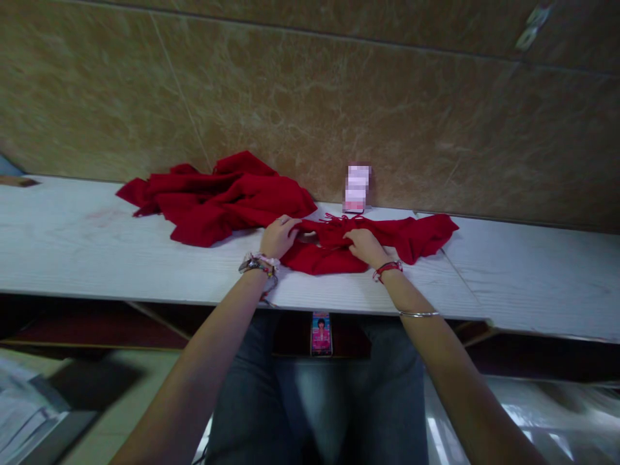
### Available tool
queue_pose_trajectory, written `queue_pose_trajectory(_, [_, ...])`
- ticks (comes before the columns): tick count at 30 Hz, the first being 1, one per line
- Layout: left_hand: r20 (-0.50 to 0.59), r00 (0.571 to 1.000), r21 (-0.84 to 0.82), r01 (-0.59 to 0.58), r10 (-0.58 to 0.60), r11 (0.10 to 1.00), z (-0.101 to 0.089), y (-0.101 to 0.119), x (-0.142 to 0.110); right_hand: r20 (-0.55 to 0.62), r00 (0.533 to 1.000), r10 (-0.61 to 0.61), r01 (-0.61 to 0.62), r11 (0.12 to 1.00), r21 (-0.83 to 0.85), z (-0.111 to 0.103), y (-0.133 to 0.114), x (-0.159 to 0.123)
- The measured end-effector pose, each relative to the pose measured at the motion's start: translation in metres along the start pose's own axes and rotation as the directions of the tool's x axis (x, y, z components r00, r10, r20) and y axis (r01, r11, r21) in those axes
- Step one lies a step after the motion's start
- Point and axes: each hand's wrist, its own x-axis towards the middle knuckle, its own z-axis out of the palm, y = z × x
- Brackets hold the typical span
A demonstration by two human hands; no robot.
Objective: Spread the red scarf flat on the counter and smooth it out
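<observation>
A red cloth with a fringed edge lies crumpled on the white table in front of me. My left hand is closed, pinching the cloth's left end. My right hand is closed too, gripping a fold of the same cloth near its middle. Both wrists carry bracelets. A second, larger heap of red cloth lies just behind and to the left of my left hand, against the wall.
A small pink box, blurred, stands against the brown marble wall behind the cloth. A phone with a pink case rests on my lap under the table's front edge. A grey object sits on the floor at lower left.
</observation>
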Motion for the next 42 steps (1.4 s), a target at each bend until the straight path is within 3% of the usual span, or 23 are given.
queue_pose_trajectory(2, [-0.119,0.984,0.036,0.139,-0.134,0.99,-0.002,-0.001,-0.001,-0.216,0.959,0.182,-0.186,0.982,-0.001,-0.009,0.014,-0.003])
queue_pose_trajectory(5, [-0.212,0.964,0.069,0.181,-0.163,0.981,-0.006,0.004,-0.002,-0.525,0.75,0.402,-0.411,0.905,0.108,-0.02,0.028,-0.009])
queue_pose_trajectory(6, [-0.217,0.968,0.076,0.141,-0.121,0.987,-0.007,0.007,-0.002,-0.567,0.714,0.412,-0.415,0.9,0.131,-0.021,0.029,-0.01])
queue_pose_trajectory(7, [-0.215,0.975,0.078,0.082,-0.064,0.994,-0.007,0.01,-0.002,-0.579,0.719,0.385,-0.379,0.915,0.138,-0.021,0.027,-0.01])
queue_pose_trajectory(9, [-0.18,0.981,0.06,-0.062,0.072,0.996,-0.008,0.016,-0.002,-0.53,0.814,0.237,-0.201,0.971,0.126,-0.015,0.018,-0.008])
queue_pose_trajectory(11, [-0.09,0.974,0.01,-0.208,0.208,0.978,-0.007,0.021,-0.002,-0.383,0.923,0.025,0.022,0.993,0.117,-0.007,0.006,-0.005])
queue_pose_trajectory(13, [0.043,0.947,-0.054,-0.315,0.317,0.948,-0.005,0.022,-0.001,-0.179,0.972,-0.151,0.175,0.976,0.129,0.002,-0.005,-0.002])
queue_pose_trajectory(16, [0.194,0.908,-0.102,-0.357,0.371,0.928,-0.001,0.02,0.0,-0.013,0.975,-0.222,0.222,0.968,0.117,0.007,-0.012,0.001])
queue_pose_trajectory(18, [0.232,0.904,-0.104,-0.343,0.358,0.934,0.001,0.018,0.001,-0.04,0.982,-0.184,0.187,0.978,0.092,0.004,-0.013,0.002])
queue_pose_trajectory(21, [0.186,0.934,-0.098,-0.29,0.304,0.952,0.001,0.016,0.001,-0.199,0.978,-0.064,0.081,0.993,0.08,-0.008,-0.01,0.003])
queue_pose_trajectory(23, [0.089,0.973,-0.067,-0.208,0.214,0.976,0.0,0.015,0.0,-0.37,0.927,0.061,-0.028,0.995,0.093,-0.015,-0.003,0.002])
queue_pose_trajectory(25, [0.003,0.995,-0.048,-0.104,0.104,0.993,-0.001,0.014,-0.001,-0.529,0.827,0.19,-0.155,0.982,0.111,-0.019,0.007,-0.002])
queue_pose_trajectory(27, [0.005,0.999,-0.085,-0.044,0.045,0.995,0.0,0.012,-0.001,-0.58,0.774,0.255,-0.235,0.966,0.112,-0.02,0.019,-0.006])
queue_pose_trajectory(31, [0.136,0.988,-0.243,-0.041,0.076,0.969,0.003,0.01,-0.001,-0.489,0.844,0.222,-0.209,0.975,0.081,-0.018,0.025,-0.008])
queue_pose_trajectory(35, [0.138,0.986,-0.3,-0.047,0.092,0.953,0.005,0.013,-0.001,-0.442,0.89,0.114,-0.098,0.993,0.058,-0.011,0.0,0.008])
queue_pose_trajectory(39, [0.089,0.99,-0.31,-0.074,0.107,0.948,0.003,0.015,-0.001,-0.196,0.98,-0.037,0.052,0.996,0.074,0.004,-0.025,0.025])
queue_pose_trajectory(42, [-0.011,1.0,-0.23,-0.008,0.006,0.973,0.001,0.014,0.0,-0.012,0.998,-0.062,0.063,0.996,0.064,0.015,-0.029,0.029])
